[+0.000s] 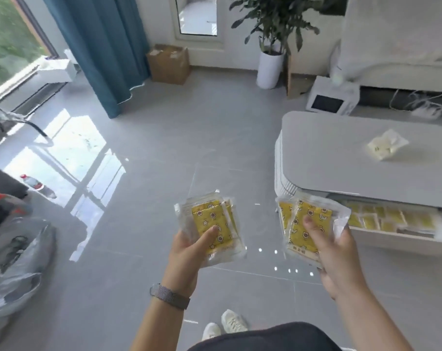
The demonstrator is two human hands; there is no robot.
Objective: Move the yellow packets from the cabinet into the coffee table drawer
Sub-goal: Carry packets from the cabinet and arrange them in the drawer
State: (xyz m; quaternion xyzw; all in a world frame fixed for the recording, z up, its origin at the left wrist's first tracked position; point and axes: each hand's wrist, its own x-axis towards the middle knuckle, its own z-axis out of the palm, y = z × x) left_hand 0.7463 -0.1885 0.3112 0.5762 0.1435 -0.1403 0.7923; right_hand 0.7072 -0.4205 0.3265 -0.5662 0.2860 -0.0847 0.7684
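Two handfuls of yellow packets above a grey tiled floor

Glossy grey floor tiles (164, 153) catch window light on the left, beside a teal curtain (101, 46). A cardboard box (168, 64) and a potted plant (270, 59) stand at the far wall, and a small white microwave (331, 97) sits on the floor. On the right stands a white coffee table (341, 153) with rounded corners; its drawer (392, 234) is pulled open and lined with yellow packets, and one pale packet (388, 147) lies on top. The left hand (189, 252), a woven band at its wrist, grasps a stack of yellow packets (212, 224), thumb pressed on top. The right hand (334, 257) clasps a second stack (306, 224) near the drawer's left end. The wrappers are clear, crinkly plastic with a yellow printed pattern.
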